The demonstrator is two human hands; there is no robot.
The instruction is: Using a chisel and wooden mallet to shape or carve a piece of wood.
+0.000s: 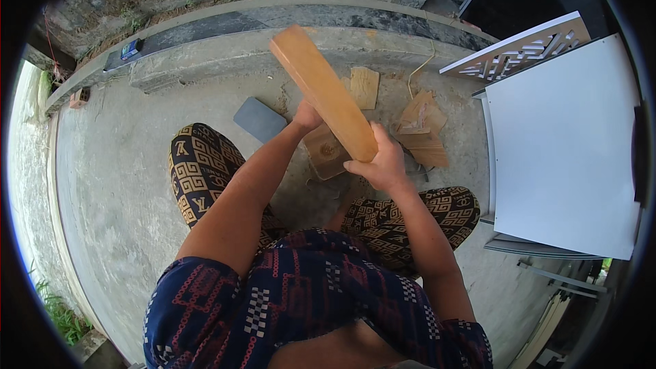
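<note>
A long, thick block of orange-brown wood (324, 92) is held up at a slant in front of me, its far end leaning to the left. My left hand (309, 115) grips its left side around the middle, with the fingers mostly hidden behind the wood. Around the near end my right hand (384, 164) is closed, the thumb across the lower corner. Below the block, a square piece of wood with a round mark (326, 152) lies on the concrete floor between my legs. A dark grey flat slab (260, 120) lies to the left, near my left forearm.
Beyond the block lies a light wooden board (365, 87). To its right are stacked wood scraps (422, 130) and a thin yellowish strip (420, 70). A low concrete ledge (205, 61) curves along the back. A large white panel (560, 143) and a cut-out lattice panel (523, 48) stand at right.
</note>
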